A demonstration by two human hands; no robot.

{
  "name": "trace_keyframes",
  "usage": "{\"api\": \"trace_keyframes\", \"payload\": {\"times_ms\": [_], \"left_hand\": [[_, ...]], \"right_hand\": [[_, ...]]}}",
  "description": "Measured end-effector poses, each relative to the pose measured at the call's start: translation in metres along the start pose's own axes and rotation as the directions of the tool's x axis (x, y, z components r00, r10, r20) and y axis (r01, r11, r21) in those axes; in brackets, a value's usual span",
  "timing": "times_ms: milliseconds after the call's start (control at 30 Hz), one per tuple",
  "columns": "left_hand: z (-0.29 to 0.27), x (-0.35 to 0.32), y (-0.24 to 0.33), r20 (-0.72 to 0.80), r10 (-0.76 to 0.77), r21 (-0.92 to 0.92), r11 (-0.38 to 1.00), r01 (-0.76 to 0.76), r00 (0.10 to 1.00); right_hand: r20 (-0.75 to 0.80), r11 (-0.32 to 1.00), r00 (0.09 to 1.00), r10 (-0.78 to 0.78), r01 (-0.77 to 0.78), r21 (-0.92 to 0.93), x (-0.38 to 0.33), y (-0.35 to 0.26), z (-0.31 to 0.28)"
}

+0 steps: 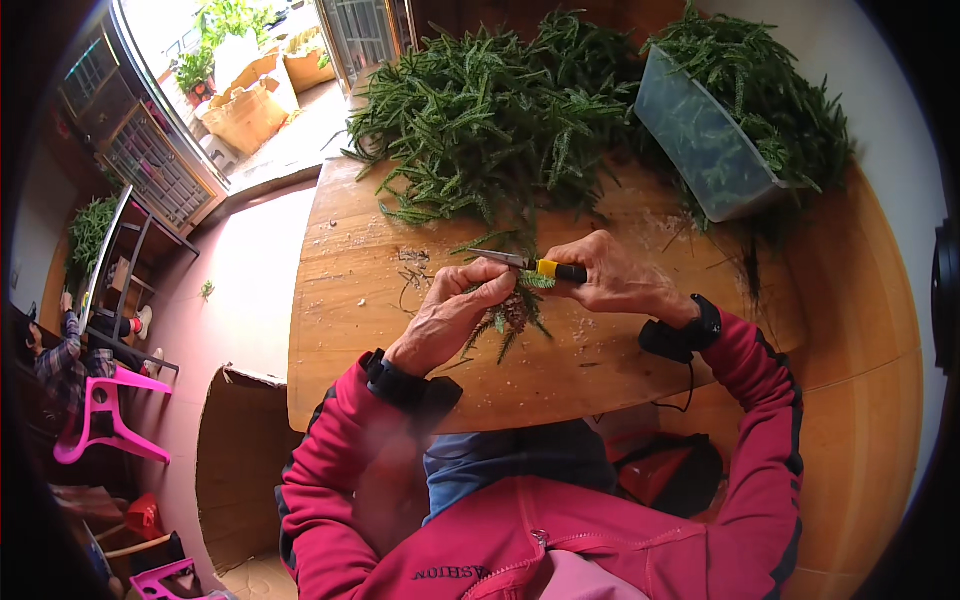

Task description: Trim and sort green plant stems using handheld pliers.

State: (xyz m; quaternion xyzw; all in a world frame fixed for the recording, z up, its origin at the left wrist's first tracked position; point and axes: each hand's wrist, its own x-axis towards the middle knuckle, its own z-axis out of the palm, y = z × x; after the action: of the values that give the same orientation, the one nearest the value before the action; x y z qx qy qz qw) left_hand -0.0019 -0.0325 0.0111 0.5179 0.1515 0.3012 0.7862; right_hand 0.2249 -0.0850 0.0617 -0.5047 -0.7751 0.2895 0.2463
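Over the wooden table, my left hand pinches a small green artificial fir sprig near its top. A brownish, cone-like cluster shows among its needles, and part of the sprig is hidden by the fingers. Close on the right, my right hand is closed round a tool with a yellow-and-black handle and a pointed metal end. That metal end reaches left across my left fingertips; whether it is a blade or jaws is not clear. Beyond both hands lies a big heap of green fir branches.
A clear plastic bin tips on its side at the back right, full of more branches. Crumbs and bits litter the wooden table. Left of it stands an open cardboard box. Farther left, another person sits near a pink stool.
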Motion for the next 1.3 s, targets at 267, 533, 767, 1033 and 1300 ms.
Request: {"api": "trace_keyframes", "payload": {"times_ms": [267, 533, 767, 1033, 1300], "left_hand": [[0.002, -0.002, -0.001, -0.030, -0.033, 0.074, 0.997, 0.035, 0.999], [0.002, -0.001, -0.003, 0.025, -0.044, 0.039, 0.998, 0.043, 0.999], [0.002, -0.001, 0.002, 0.035, -0.079, 0.030, 0.997, 0.078, 0.996], [0.006, -0.005, 0.006, -0.014, 0.064, 0.294, 0.954, -0.057, 0.998], [0.006, -0.004, 0.010, -0.109, -0.047, 0.148, 0.987, 0.063, 0.993]], "right_hand": [[0.010, 0.995, 1.000, -0.001, 0.002, -0.102, -0.009, -0.002, 0.005], [0.069, 0.998, 0.996, -0.057, 0.059, -0.024, 0.002, 0.006, 0.002], [-0.088, 0.951, 0.973, -0.214, 0.187, -0.246, -0.002, 0.011, 0.010], [-0.312, 0.833, 0.920, -0.237, 0.027, -0.553, -0.012, 0.012, -0.026], [-0.155, 0.798, 0.964, -0.216, 0.082, -0.597, -0.012, 0.001, -0.032]]}}
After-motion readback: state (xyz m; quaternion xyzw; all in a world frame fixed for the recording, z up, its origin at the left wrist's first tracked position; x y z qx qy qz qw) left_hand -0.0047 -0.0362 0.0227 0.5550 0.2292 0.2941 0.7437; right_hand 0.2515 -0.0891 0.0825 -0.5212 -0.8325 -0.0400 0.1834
